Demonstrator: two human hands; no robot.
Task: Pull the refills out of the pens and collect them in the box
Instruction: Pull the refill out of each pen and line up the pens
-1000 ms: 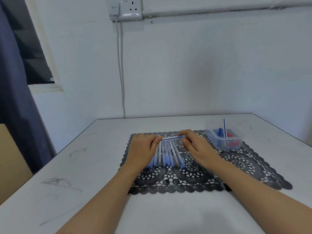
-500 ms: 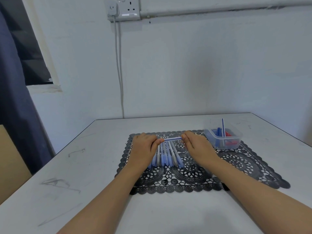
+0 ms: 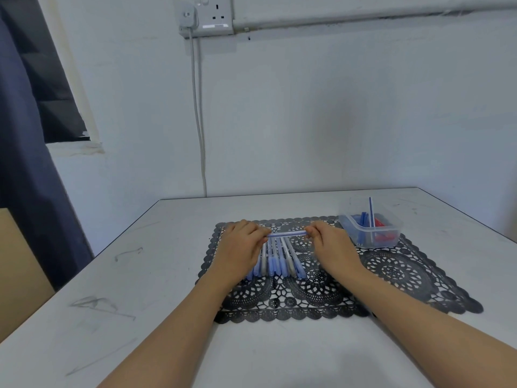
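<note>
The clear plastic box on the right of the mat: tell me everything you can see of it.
The small clear plastic box is rectangular with rounded corners, lidless and upright. It stands at the far right corner of the black lace mat. Through its translucent walls show blue pieces on the left and red ones on the right. One thin blue-and-white refill stands steeply inside, poking above the rim. Only the mat and these contents are seen touching it.
</note>
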